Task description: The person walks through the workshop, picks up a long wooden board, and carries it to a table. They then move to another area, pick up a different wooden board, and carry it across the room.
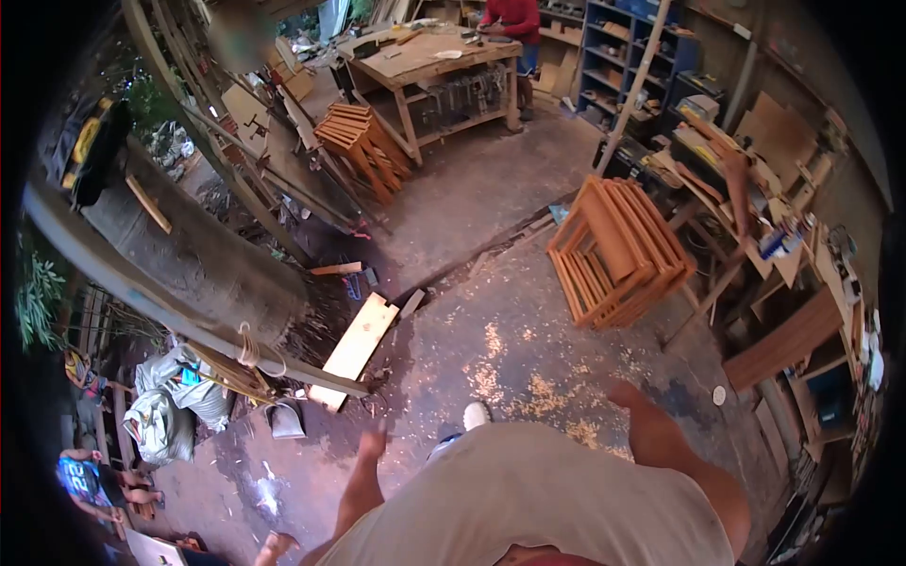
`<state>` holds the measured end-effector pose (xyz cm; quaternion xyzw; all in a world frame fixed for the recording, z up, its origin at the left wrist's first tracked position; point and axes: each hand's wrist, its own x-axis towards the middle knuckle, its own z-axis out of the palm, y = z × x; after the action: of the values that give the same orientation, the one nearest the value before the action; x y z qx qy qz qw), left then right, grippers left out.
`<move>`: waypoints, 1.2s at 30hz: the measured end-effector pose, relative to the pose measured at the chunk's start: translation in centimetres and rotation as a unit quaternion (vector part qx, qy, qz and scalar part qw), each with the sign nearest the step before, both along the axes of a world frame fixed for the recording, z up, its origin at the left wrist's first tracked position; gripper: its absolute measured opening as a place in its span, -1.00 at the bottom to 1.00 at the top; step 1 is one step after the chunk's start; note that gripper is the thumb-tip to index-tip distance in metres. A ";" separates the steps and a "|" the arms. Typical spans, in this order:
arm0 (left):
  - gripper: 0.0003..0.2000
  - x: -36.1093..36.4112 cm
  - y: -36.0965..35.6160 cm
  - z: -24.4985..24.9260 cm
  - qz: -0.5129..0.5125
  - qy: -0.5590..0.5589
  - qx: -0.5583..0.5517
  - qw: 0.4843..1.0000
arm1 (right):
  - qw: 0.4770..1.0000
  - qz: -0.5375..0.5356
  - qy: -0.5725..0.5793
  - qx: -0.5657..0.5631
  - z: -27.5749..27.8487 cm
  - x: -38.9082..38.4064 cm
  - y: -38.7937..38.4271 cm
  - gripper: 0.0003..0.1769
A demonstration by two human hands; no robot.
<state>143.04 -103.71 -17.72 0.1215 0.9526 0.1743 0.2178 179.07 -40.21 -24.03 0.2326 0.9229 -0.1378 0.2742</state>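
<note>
My left hand (374, 440) hangs low on the left side of my body, over the floor. Nothing shows in it, but its fingers are too small and blurred to make out. The nearest thing to it is a pale wooden board (357, 349) lying at an angle on the ground. On the other side, my right hand (623, 394) hangs above scattered wood shavings (543, 398). Its fingers are indistinct too, and no object shows in it. Beyond it stands a stack of orange-brown slatted wooden frames (623, 253), apart from the hand.
A large workbench (425, 58) with tools stands at the back, a person in red (514, 19) beside it. More slatted frames (363, 141) lean near it. Left are a tree trunk (203, 250), white sacks (160, 424), a dustpan (285, 421) and another person (90, 481). Cluttered benches (755, 203) line the right.
</note>
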 end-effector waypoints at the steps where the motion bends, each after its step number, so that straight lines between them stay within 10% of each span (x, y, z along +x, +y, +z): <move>1: -0.32 -6.8 4.4 1.2 0.012 -0.011 0.036 0.999 | 0.993 0.111 -0.032 0.016 0.7 0.0 1.5 -0.65; 3: -0.34 -16.6 15.7 11.4 0.020 0.002 0.067 0.998 | 0.977 0.204 -0.054 0.027 2.7 -2.4 3.4 -0.67; 6: -0.43 -29.7 30.0 16.9 -0.043 0.121 0.193 0.973 | 0.957 -0.250 0.094 -0.116 3.4 -7.2 7.3 -0.70; 8: -0.48 -35.7 38.6 19.0 -0.060 0.128 0.192 0.971 | 0.957 -0.238 0.120 -0.111 3.0 -11.8 11.5 -0.71; 9: -0.49 -39.2 42.0 17.7 -0.079 0.130 0.205 0.967 | 0.956 -0.239 0.128 -0.109 2.6 -14.2 13.8 -0.71; 11: -0.52 -43.5 48.4 16.0 -0.105 0.141 0.224 0.959 | 0.987 0.130 -0.084 0.032 1.2 -21.0 19.6 -0.70; 13: -0.49 -46.7 52.2 13.1 -0.096 0.099 0.202 0.970 | 0.968 -0.239 -0.032 -0.072 0.6 -28.3 24.7 -0.68; 16: -0.42 -50.2 53.3 7.1 -0.074 0.028 0.130 0.988 | 0.986 -0.163 0.018 -0.006 -2.3 -40.3 35.1 -0.58; 20: -0.29 -53.2 52.6 4.1 0.000 -0.111 0.066 0.992 | 0.933 -0.197 0.229 -0.194 7.4 -59.8 47.3 -0.57; 23: -0.30 -57.6 56.2 1.1 0.093 -0.163 0.104 0.977 | 0.901 -0.212 0.354 -0.136 12.5 -71.9 54.6 -0.57; 27: -0.32 -67.7 72.8 6.4 0.082 -0.128 -0.063 0.986 | 0.873 -0.270 0.375 -0.157 15.7 -80.8 63.5 -0.53; 29: -0.33 -77.3 78.9 0.9 -0.027 -0.116 0.070 0.990 | 0.872 -0.299 0.352 -0.164 11.9 -81.6 68.3 -0.54; 31: -0.29 -88.1 89.2 -3.2 -0.047 -0.151 -0.042 0.987 | 0.926 -0.314 0.198 -0.066 10.1 -80.1 71.8 -0.53; 36: -0.37 -106.7 123.0 6.9 -0.217 -0.076 0.194 0.954 | 0.869 -0.488 0.072 -0.046 9.3 -75.7 78.3 -0.50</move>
<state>36.30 19.31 -10.83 0.3514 0.8318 0.3130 0.2945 103.38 38.10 -14.74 0.6298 0.7018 -0.3122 0.1156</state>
